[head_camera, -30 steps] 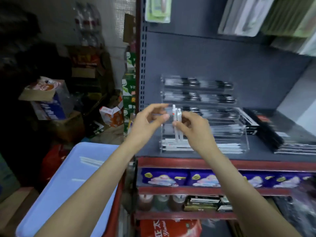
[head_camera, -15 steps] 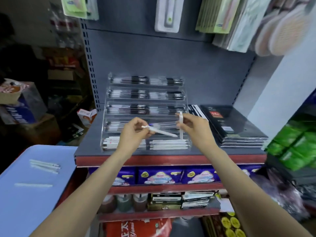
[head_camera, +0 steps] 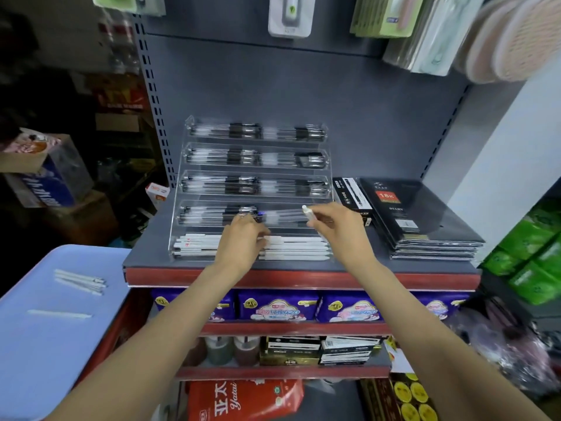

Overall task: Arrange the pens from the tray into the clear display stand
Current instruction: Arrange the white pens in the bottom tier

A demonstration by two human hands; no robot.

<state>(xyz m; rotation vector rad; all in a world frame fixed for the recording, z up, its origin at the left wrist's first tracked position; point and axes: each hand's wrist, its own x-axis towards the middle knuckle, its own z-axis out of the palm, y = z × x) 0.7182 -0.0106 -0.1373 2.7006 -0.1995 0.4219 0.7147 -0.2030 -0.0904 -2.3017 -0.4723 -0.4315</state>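
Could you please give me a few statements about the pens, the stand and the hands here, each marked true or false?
1. The right hand holds a white pen. True.
2. The clear display stand sits on the blue tray. False: it stands on the grey shelf; the tray is lower left.
3. White pens fill the stand's bottom row. True.
4. The tray is bare of pens. False: a few loose white pens lie on it.
5. The left hand reaches for the top row. False: it is at the bottom row.
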